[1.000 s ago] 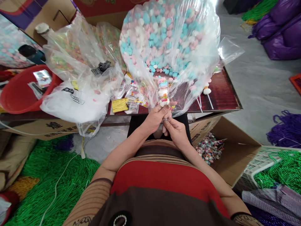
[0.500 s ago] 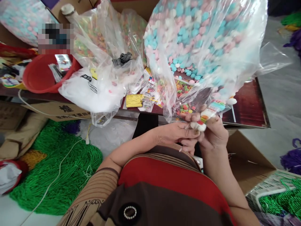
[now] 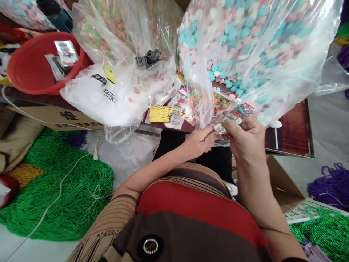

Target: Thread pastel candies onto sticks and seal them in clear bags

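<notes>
My right hand (image 3: 247, 140) grips a small clear printed packet (image 3: 231, 120) between thumb and fingers, at the table's front edge. Against the packet's left end, the fingers of my left hand (image 3: 200, 142) are pinched together on its edge. Just behind the hands lie small colourful ring-shaped pieces (image 3: 222, 102) in an open plastic bag. A large clear bag of pink, blue and white candies (image 3: 245, 36) stands behind them. Left of the hands, a bundle of yellow twist ties (image 3: 160, 114) rests on printed cards (image 3: 177, 118).
A white lollipop-like piece (image 3: 276, 124) lies at the table's right end. On the left are a red basin (image 3: 27, 69) with packets and a white printed plastic bag (image 3: 89, 98). Green stringy bundles (image 3: 68, 189) cover the floor at left. An open cardboard box (image 3: 286, 185) stands at lower right.
Both hands have moved up towards the table and slightly apart. The brightly coloured sweets between them are no longer visible there; a flat clear packet shows instead. The view has shifted.
</notes>
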`<action>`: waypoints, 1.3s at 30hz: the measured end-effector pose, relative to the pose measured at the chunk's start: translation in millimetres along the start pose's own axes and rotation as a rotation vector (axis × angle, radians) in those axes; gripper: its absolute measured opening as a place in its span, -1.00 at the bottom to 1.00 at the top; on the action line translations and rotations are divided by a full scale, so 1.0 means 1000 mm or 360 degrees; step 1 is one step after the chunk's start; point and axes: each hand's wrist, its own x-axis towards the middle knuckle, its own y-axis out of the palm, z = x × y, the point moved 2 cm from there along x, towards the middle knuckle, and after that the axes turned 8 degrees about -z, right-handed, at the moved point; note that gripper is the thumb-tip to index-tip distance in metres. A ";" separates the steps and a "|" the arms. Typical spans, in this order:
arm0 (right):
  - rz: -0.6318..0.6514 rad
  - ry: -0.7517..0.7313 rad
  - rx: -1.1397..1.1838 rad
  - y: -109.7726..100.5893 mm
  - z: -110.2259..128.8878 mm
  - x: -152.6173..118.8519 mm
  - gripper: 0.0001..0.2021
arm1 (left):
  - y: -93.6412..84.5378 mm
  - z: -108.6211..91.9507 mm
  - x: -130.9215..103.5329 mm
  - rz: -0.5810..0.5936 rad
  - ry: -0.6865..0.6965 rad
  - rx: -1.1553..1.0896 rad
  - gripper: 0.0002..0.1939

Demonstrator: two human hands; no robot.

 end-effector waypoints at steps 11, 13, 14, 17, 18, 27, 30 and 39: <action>0.0548 -0.0471 -0.1593 0.073 -0.049 0.035 -0.75 | -0.090 -0.019 0.016 -0.0985 0.0082 -0.0507 -0.63; 0.0623 -0.0593 -0.1962 0.082 -0.053 0.036 -0.72 | -0.096 -0.017 0.019 -0.1021 0.0056 -0.0554 -0.61; 0.0641 -0.0631 -0.2084 0.086 -0.055 0.036 -0.69 | -0.098 -0.015 0.021 -0.1032 0.0043 -0.0563 -0.61; 0.0659 -0.0654 -0.2284 0.095 -0.059 0.038 -0.64 | -0.100 -0.010 0.024 -0.1041 0.0007 -0.0565 -0.61; 0.0668 -0.0643 -0.2314 0.096 -0.060 0.039 -0.63 | -0.100 -0.010 0.025 -0.1038 -0.0002 -0.0557 -0.62; 0.0529 -0.0470 -0.2253 0.068 -0.029 0.062 -0.67 | -0.101 -0.007 0.026 -0.1052 0.0011 -0.0628 -0.68; 0.0464 -0.0456 -0.2187 0.058 -0.021 0.065 -0.73 | -0.098 -0.006 0.028 -0.1048 0.0025 -0.0651 -0.67; 0.0820 -0.0350 -0.1667 0.058 -0.018 0.047 -0.91 | -0.095 -0.009 0.023 -0.1068 0.0092 -0.0773 -0.69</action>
